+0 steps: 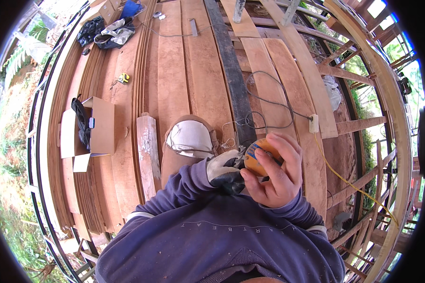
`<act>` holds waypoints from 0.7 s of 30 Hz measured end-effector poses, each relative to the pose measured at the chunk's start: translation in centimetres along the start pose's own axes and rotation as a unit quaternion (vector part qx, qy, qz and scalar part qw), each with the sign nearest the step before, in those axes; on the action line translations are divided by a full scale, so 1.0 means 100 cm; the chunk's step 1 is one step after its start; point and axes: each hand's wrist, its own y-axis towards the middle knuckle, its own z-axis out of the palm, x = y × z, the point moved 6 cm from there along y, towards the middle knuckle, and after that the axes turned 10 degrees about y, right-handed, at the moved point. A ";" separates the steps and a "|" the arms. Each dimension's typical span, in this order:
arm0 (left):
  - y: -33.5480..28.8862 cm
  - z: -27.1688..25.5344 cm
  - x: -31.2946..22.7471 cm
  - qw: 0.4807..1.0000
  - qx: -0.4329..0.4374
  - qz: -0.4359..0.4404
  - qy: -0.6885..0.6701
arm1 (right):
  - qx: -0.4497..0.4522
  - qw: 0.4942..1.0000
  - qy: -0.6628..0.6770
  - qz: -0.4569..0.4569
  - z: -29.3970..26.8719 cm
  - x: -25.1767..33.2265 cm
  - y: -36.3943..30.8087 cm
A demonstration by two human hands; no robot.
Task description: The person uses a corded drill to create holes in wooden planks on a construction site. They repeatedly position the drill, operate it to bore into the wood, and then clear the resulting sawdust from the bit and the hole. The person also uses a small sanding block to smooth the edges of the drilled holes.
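In front of my chest, my bare right hand (281, 172) holds a round orange disc-like thing (253, 165) with a blue marking. Its fingers curl over the far and right edges, with the thumb at the near side. My left hand (223, 169), in a white and black work glove, is bent close against the disc's left side. What lies inside the glove's grip is hidden. A small ragged grey piece (241, 153) shows between the glove and the disc; its kind is unclear. My bent knee (191, 137), with a pale patch, is just beyond the left hand.
Planks (172, 61) run away from me, with a dark beam (229, 61) among them. An open cardboard box (102, 125) stands left, near a yellow tape measure (123, 78). A grey cable (288, 101) loops to a white socket block (313, 123) at right. Railings (389, 94) border the right side.
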 end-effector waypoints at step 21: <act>-0.016 0.014 -0.062 0.740 -0.225 -0.163 0.612 | -0.001 0.996 -0.073 0.044 0.010 -0.011 0.003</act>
